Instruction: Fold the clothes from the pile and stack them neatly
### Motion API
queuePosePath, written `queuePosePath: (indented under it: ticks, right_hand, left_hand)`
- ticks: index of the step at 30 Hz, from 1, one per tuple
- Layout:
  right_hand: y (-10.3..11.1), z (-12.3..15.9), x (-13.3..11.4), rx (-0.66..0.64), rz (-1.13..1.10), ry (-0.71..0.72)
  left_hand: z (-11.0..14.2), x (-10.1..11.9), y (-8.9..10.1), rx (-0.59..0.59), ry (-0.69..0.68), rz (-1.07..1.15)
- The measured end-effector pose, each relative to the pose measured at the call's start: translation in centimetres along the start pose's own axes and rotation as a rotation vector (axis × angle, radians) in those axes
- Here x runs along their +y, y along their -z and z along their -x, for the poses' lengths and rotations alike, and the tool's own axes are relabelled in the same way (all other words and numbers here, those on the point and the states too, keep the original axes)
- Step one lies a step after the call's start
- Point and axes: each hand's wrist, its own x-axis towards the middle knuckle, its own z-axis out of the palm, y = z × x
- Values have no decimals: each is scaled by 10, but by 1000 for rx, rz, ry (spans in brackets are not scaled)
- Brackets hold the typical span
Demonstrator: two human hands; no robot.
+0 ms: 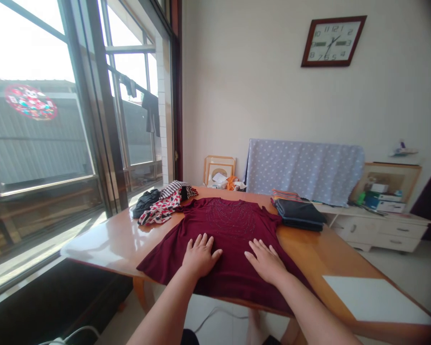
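A dark red short-sleeved top (233, 239) lies spread out on the wooden table (316, 254), its neckline towards the far side and its hem at the near edge. A round pattern of small dots decorates its chest. My left hand (200, 256) rests flat on the left part of the cloth, fingers spread. On the right part, my right hand (266, 261) also lies flat, its fingers apart and pointing up and inward. Neither hand grips anything.
Rumpled clothes (161, 203) lie at the table's far left. Folded dark garments (299, 214) are stacked at the far right, by a striped cloth (285, 194). A white sheet (375, 298) lies near right. Behind stands a white cabinet (380, 229); a window (39, 120) is left.
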Motion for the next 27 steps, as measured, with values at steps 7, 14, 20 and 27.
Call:
queuePosePath:
  ticks: [7,14,20,27]
  right_hand:
    - [7,21,24,62,-20,-21]
    - [22,23,9,248,-431,-52]
    - [54,0,-46,148,-1323,48]
    - [22,-30,-46,146,-1307,55]
  left_hand:
    - [3,-2,4,-15,-7,-10]
    - [0,-5,-1,-2,-17,-38]
    - [-3,-8,-6,26,-26,-49]
    - [-3,-9,-6,20,-25,-38]
